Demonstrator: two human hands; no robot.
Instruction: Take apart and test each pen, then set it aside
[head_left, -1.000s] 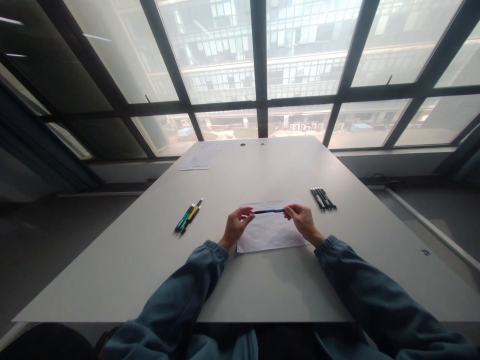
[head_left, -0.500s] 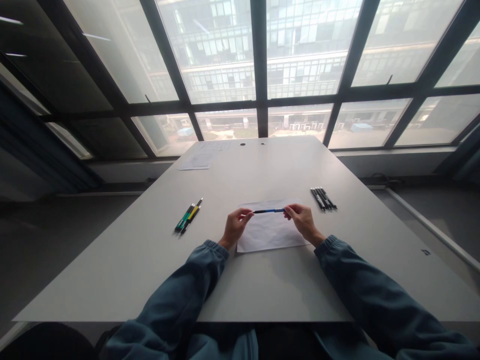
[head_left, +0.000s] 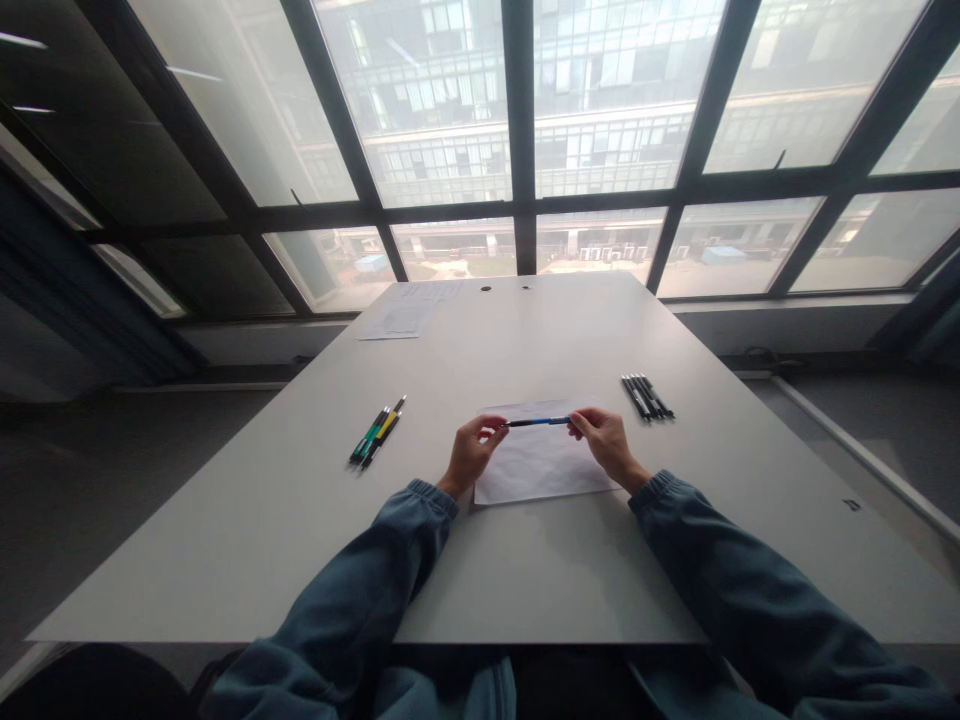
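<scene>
A blue and black pen (head_left: 538, 422) lies level between my two hands, above a white sheet of paper (head_left: 540, 470). My left hand (head_left: 474, 450) pinches its black end between thumb and fingertips. At the blue end, my right hand (head_left: 602, 438) grips it the same way. Left of my hands, a small group of green, yellow and black pens (head_left: 375, 436) rests on the white table (head_left: 495, 570). To the right, several black pens (head_left: 646, 397) are lined up side by side.
Printed sheets (head_left: 397, 315) lie at the far left of the table, near two dark round spots (head_left: 485, 289). A small dark mark (head_left: 851, 505) shows near the right edge. Large windows (head_left: 600, 110) stand beyond the table's far end.
The fingers of my left hand have shifted slightly at the pen's black end. Otherwise both hands and the pen hold their places.
</scene>
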